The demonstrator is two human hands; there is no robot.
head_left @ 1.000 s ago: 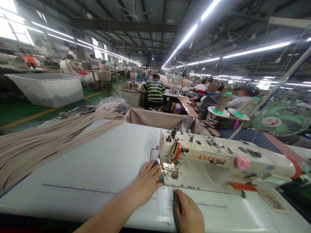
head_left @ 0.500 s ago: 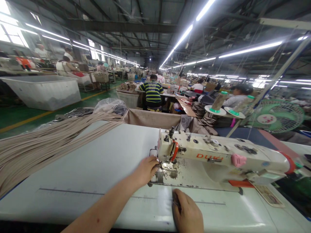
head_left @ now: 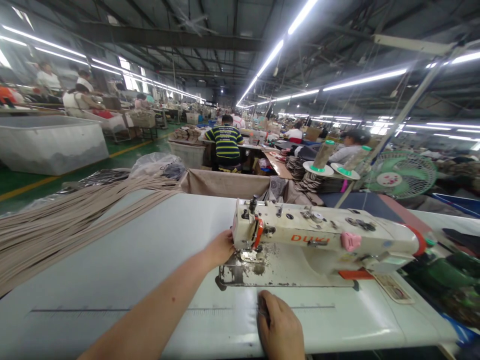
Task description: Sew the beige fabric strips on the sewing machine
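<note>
At the far left of the frame, a thick bundle of beige strips [head_left: 63, 225] lies fanned across your white surface [head_left: 123, 265], running up toward the middle of the picture. Behind it, in the upper left, stands a large grey bin [head_left: 48, 150] on the green floor, with other people at work beyond it.

Just left of centre, your left hand [head_left: 221, 247] reaches forward from the lower left and rests against the needle end of the cream sewing machine [head_left: 318, 240]. Its fingers are tucked in behind the machine head, so you cannot tell from here whether they are spread or closed on anything. The machine itself lies across the middle and right of the frame, with its worn metal bed plate [head_left: 270, 272] directly below the head and touching the surface.

At the bottom centre, your right hand [head_left: 281, 327] lies on the surface just in front of the bed plate, apart from the left hand. Its fingers are curled under into a loose fist; nothing visible is held in it.

Further right, above the machine, two thread cones [head_left: 323, 157] stand on their stand, and a green fan [head_left: 401, 175] sits behind them. A person in a striped shirt [head_left: 225, 142] sits farther back at centre.
</note>
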